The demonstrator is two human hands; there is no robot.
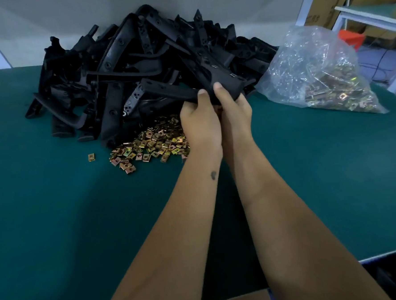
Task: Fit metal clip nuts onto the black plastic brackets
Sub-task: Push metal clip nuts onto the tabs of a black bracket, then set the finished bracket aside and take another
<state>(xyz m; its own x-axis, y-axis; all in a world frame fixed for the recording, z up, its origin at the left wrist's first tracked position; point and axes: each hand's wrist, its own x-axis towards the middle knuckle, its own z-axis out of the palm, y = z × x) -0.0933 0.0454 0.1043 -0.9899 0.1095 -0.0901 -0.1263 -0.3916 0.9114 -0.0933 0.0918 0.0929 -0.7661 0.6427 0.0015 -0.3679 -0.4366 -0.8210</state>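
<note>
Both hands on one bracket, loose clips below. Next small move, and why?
Probably free the left hand to pick a clip from the loose clip nuts. Both it and the right hand grip the bracket, and no clip shows in either hand's fingers.

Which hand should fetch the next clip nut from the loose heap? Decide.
Left, probably. The left hand sits directly beside the heap of brass-coloured metal clip nuts; the right hand lies farther away, gripping the black plastic bracket.
</note>
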